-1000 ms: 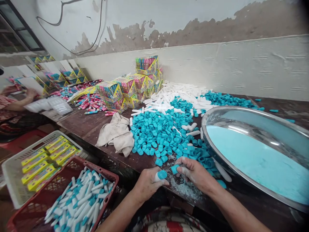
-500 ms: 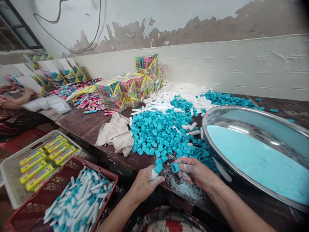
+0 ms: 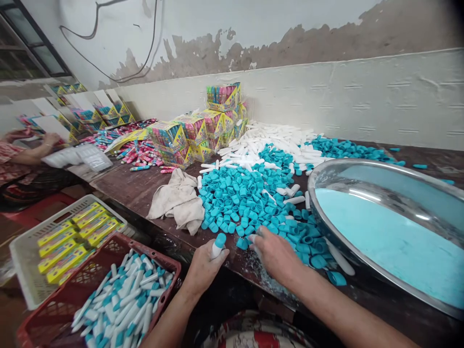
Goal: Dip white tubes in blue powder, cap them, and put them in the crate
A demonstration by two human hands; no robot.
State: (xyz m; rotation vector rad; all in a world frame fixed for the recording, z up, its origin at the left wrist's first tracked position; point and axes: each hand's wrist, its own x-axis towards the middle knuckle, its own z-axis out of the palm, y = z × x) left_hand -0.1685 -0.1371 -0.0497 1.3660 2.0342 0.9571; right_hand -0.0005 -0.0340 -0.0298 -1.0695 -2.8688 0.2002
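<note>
My left hand (image 3: 203, 266) is closed around a white plastic tube (image 3: 216, 250) with a blue cap (image 3: 220, 239) on its upper end. The tube stands nearly upright in the fist, its lower part hidden by the fingers. My right hand (image 3: 273, 253) is palm down at the near edge of a heap of loose blue caps (image 3: 235, 193). Its fingers are bent and slightly apart, with no cap visible in them. Just left of the fingertips lies a single blue cap (image 3: 242, 243). White powder dusts the dark table (image 3: 125, 186) beneath the right hand.
A large steel basin (image 3: 362, 166) of pale blue powder (image 3: 391, 241) stands right. White tubes (image 3: 275, 135) lie behind the caps, boxed displays (image 3: 203, 130) left of them. A rag (image 3: 177, 198), a red crate (image 3: 170, 258) of capped tubes and a white basket (image 3: 21, 270) are left. A person (image 3: 21, 159) sits far left.
My left hand has moved left and slightly up with the capped tube. My right hand held a loose blue cap before; now it has turned palm down and reached to the heap's edge.
</note>
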